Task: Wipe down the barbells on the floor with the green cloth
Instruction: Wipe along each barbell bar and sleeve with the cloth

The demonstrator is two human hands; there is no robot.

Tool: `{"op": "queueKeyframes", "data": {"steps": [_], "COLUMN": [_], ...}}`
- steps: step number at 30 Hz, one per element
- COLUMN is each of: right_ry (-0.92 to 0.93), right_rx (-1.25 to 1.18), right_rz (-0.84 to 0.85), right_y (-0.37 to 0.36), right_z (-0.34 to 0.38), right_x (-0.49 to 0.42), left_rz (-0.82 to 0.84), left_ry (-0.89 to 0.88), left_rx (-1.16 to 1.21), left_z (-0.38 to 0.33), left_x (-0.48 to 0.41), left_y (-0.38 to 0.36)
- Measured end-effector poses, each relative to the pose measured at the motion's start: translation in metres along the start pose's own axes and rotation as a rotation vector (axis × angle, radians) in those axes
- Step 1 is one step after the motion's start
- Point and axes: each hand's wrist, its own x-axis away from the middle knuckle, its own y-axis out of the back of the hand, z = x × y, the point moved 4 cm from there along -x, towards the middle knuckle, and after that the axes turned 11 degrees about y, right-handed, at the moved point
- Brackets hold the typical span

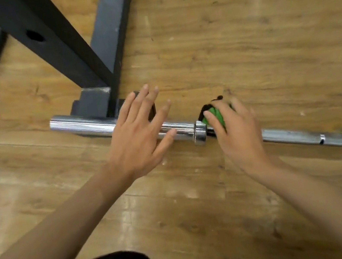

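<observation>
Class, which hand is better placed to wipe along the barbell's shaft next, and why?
The right hand: it grips the green cloth against the barbell by the collar. The left hand hovers open, holding nothing.

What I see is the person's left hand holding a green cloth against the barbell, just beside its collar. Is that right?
Not quite: the head view shows the right hand holding the green cloth against the barbell, just beside its collar. The left hand is spread open over the thick sleeve, holding nothing.

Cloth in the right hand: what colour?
The cloth is green with black trim; head view.
</observation>
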Motion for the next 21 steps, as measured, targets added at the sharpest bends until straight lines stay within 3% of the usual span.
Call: {"op": "queueKeyframes", "data": {"steps": [4, 8, 14, 17, 19, 21], "right_ry": [-0.023, -0.064, -0.260, -0.209, -0.179, -0.343], "right_rx": [0.155, 0.259, 0.187, 0.150, 0.174, 0.116], "right_rz": [0.190, 0.159, 0.136, 0.053, 0.113, 0.229], "right_y": [-0.039, -0.053, -0.059, -0.049, -0.051, -0.060], "right_z": [0.038, 0.042, 0.030, 0.048, 0.044, 0.023], "right_x": [0.012, 0.020, -0.018, 0.017, 0.011, -0.025], "left_rz": [0.179, 0.210, 0.245, 0.234, 0.221, 0.222], "left_ry": [-0.054, -0.098, 0.119, 0.147, 0.184, 0.229], "left_rx": [-0.091, -0.023, 0.194, 0.230, 0.273, 0.282], "left_z": [0.030, 0.038, 0.054, 0.048, 0.047, 0.050], "left_x": [-0.008, -0.013, -0.022, -0.023, -0.029, -0.033], "left_y": [-0.007, -0.015, -0.021, -0.020, -0.019, -0.021]}}
